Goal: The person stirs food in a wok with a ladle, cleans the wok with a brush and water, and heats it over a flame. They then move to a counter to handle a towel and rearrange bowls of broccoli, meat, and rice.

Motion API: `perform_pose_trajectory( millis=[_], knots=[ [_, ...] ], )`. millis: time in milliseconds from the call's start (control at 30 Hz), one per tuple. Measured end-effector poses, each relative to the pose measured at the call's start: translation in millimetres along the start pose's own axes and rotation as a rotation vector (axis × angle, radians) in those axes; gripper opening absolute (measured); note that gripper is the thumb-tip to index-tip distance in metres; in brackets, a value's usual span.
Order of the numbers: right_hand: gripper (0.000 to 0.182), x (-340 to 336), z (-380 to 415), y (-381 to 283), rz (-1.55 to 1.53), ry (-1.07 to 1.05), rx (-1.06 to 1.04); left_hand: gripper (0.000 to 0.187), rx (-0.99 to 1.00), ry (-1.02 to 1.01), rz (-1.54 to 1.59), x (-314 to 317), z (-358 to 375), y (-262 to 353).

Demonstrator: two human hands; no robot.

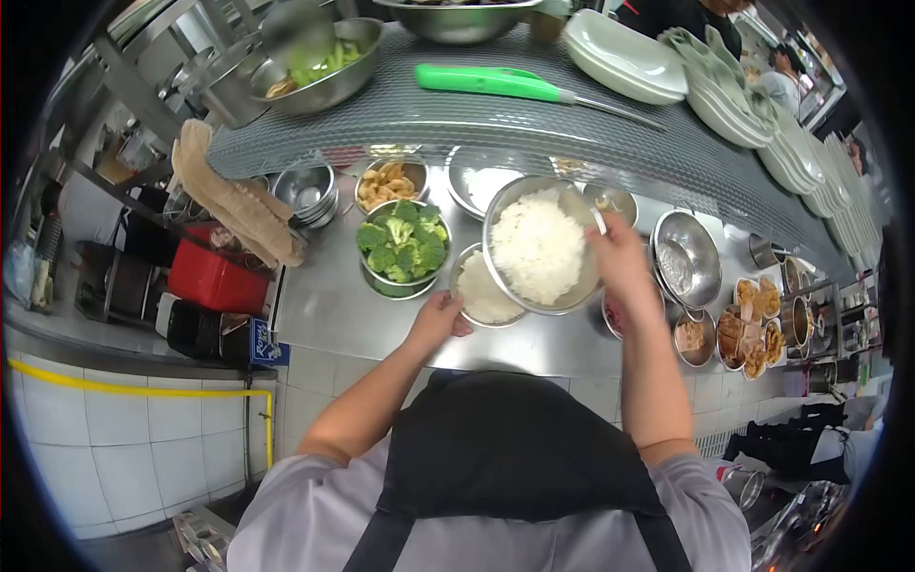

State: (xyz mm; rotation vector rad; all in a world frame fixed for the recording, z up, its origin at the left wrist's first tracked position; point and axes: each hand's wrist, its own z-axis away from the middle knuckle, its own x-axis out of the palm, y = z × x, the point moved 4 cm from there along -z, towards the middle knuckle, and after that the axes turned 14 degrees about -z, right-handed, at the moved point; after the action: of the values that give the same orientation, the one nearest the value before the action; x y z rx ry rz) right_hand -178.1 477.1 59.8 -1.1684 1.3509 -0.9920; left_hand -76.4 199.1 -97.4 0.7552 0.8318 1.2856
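Nearest the camera, dark apron (515, 448) over grey sleeves, both forearms reaching out over the steel surface (324, 305). Left hand (437, 319) rests at the near rim of the lower bowl (479, 291), a small steel bowl with rice in it; fingers curl against the rim, thumb side up, looks like a steadying grip but the far fingers are hidden, so cannot tell how tightly it is held. Right hand (620, 257) grips the right rim of the rice bowl (539, 246), a bigger steel bowl heaped with white rice, tilted and held above, overlapping the lower bowl; fingers closed over the rim edge, thumb likely inside. Judgement: the rice bowl is fairly heavy when full, load sits off to one side of a 1-hand rim grip, so it wants to roll; steel is stiff, thin-walled, smooth and likely slick if damp; best hold is rim pinch plus support under the base. Rice itself is soft, clumpy, sticky. Just left, touching-close, a bowl of broccoli (402, 246). Behind that a bowl of pale fried pieces (389, 184), stacked empty bowls (307, 191), a towel (233, 200) draped over a red box (217, 278). Right side: empty steel bowl (688, 255), small dishes of browned food (753, 324). Farther, on the raised mesh shelf (457, 124): green-handled knife (496, 82), bowl of greens (319, 67), stacked pale plates (629, 57).
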Motion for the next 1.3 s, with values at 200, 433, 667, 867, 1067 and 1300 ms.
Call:
perform_pose_trajectory(
  millis=[200,433,667,867,1067,1300],
  knots=[
    [0.017,78,33,47,0.481,0.056,0.066,0.038,-0.084,-0.116,0.117,-40,32,-23],
    [0.037,81,42,41,-0.055,0.019,0.494,0.041,0.027,-0.237,-0.015,-31,27,-9],
    [0.062,46,67,87,-0.395,0.281,0.432,0.042,-0.057,-0.296,-0.119,-25,4,2],
    [0.043,-10,78,50,-0.288,0.216,0.42,0.028,-0.098,-0.469,-0.143,-26,-1,-16],
    [0.03,-142,58,44,-0.451,0.491,0.342,0.021,-0.165,-0.458,-0.111,-42,22,-14],
    [0.035,-277,27,61,-0.547,0.692,0.336,0.02,-0.174,-0.288,-0.086,-45,28,-6]
  ],
)
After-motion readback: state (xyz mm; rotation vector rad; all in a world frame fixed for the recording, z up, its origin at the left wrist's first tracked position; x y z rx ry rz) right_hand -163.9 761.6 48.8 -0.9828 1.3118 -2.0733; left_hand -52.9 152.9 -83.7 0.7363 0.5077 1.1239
